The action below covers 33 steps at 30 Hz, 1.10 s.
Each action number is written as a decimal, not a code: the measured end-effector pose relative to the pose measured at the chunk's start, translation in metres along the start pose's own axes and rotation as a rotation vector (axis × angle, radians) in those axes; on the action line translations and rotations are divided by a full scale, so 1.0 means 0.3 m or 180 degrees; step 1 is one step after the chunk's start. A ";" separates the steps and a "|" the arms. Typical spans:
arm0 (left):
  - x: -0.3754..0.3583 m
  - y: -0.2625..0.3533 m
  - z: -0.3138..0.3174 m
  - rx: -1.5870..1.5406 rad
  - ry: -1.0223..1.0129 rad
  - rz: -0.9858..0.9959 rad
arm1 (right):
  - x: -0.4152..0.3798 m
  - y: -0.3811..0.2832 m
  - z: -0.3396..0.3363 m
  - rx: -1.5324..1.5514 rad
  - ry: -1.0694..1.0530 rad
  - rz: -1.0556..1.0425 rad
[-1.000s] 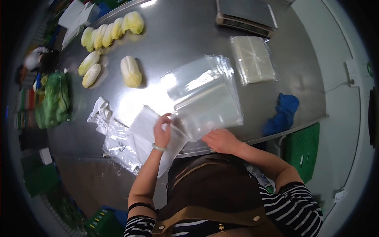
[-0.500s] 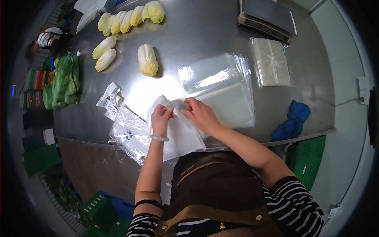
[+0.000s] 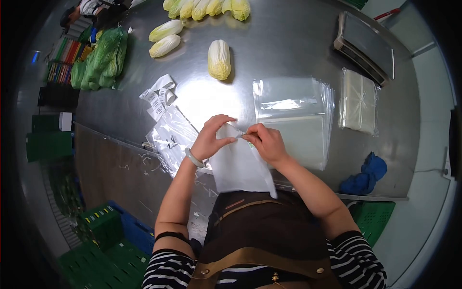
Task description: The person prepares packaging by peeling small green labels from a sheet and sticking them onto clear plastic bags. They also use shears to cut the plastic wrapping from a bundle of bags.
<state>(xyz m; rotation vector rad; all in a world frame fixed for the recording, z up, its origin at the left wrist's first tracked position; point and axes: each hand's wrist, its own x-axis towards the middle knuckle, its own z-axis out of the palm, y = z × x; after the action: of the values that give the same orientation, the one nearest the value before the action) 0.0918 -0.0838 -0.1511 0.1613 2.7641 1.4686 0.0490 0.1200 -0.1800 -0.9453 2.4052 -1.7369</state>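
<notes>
Had the white bag (image 3: 239, 168) pinched up top in the right hand (image 3: 270, 144), probably for grip; curved the left hand (image 3: 210, 138) wide by that end, couldn't tell if touching; dangled it over the near edge of the desk (image 3: 281, 53).

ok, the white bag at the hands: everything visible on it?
The white bag looks thin, soft and translucent, maybe plastic, with a green mark near the top. The right hand pinches its top edge; the left hand is at its top too, thumb and forefinger apart. It hangs flat-looking toward the apron; whether they touch is unclear.
</notes>
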 end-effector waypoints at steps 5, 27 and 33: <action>-0.022 -0.002 -0.021 -0.0654 -0.0631 -0.0864 | -0.010 -0.004 -0.060 -0.0075 0.0385 -0.0133; -1.637 -0.104 0.595 -0.2973 0.2359 -0.3902 | -0.252 -0.077 -0.083 0.0913 -0.2867 0.2122; -1.362 0.185 1.266 -0.0830 0.1064 -0.3543 | -0.277 -0.119 -0.083 0.0097 -0.3428 0.1836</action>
<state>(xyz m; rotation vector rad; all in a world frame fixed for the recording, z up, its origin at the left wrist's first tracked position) 0.5240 0.2222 -0.3351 -1.4467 2.0501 1.4712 0.1238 0.1747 -0.1659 -0.7580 1.6515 -0.7330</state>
